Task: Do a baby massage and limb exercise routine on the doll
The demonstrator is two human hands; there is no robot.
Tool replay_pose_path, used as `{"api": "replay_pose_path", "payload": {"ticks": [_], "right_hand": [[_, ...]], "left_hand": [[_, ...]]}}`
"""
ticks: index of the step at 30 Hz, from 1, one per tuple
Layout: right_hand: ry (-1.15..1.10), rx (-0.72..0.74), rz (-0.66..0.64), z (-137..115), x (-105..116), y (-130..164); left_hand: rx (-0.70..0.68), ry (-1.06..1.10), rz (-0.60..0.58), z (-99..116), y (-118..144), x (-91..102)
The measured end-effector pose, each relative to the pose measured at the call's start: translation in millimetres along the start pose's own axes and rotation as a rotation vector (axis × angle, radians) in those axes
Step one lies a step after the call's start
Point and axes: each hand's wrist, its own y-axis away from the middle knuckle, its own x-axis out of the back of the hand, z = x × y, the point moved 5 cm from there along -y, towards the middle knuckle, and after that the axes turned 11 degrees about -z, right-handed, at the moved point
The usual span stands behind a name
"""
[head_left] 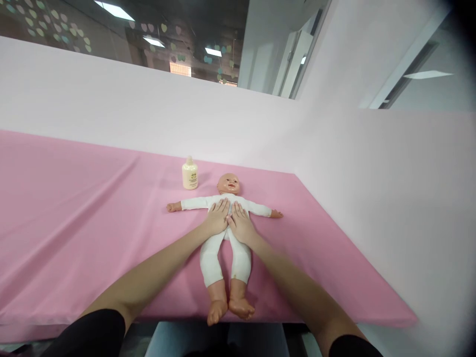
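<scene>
My left hand (217, 218) and right hand (242, 225) lie palm-down on torso of doll (210, 257), fingers extended, both open, gripping nothing. Doll face-up on pink sheet (327, 267), arms spread wide, feet toward me. White, fabric-looking body; smooth, shiny, rounded head. Sheet matt, long creases at left. Cream bottle (190, 176), round-shouldered, upright near doll's head.

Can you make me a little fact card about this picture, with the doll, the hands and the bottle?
Doll: on its back, arms spread, dressed in white
Left hand: laid flat on the doll
Right hand: flat on the doll, beside the left hand
Bottle: pale yellow, upright, left of the doll's head
Surface: pink cover
Behind: pale wall
</scene>
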Motion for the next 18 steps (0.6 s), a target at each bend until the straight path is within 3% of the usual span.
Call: {"api": "replay_pose_path", "payload": {"ticks": [5, 12, 18], "right_hand": [[0.045, 0.063, 0.028, 3.0, 1.8, -19.8], [0.077, 0.273, 0.027, -0.8, 12.1, -32.9], [0.001, 0.199, 0.037, 2.9, 15.4, -41.4]], "left_hand": [[-0.014, -0.004, 0.003, 1.4, 0.9, 0.6], [-0.055, -0.008, 0.051, 1.9, -0.5, 1.3], [-0.095, 0.008, 0.064, 5.2, 1.2, 7.3]]}}
